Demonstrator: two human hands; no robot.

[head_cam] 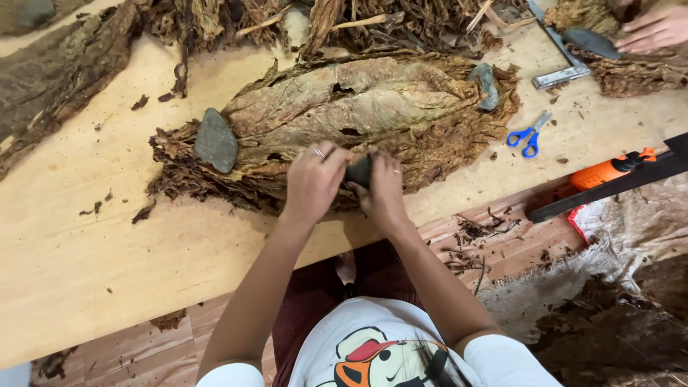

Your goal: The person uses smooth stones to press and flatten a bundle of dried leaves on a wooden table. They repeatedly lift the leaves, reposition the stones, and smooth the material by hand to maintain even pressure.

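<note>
Hands meet at the near edge of the wooden table (pixel 86 251), over a broad stack of dried brown leaves (pixel 358 107). My left hand (pixel 314 180), ringed, is curled with fingers closed against a small dark stone (pixel 359 171); my right hand (pixel 383 192) closes on the same stone from the other side, so both grip it just above the pile's near rim. I cannot tell whether the stone touches the leaves. A flat grey stone (pixel 216 140) lies on the pile's left end, another grey stone (pixel 486 85) on its right end. Blue scissors (pixel 529 134) lie right of the pile. Another person's hand (pixel 653 30) rests at the far right corner.
</note>
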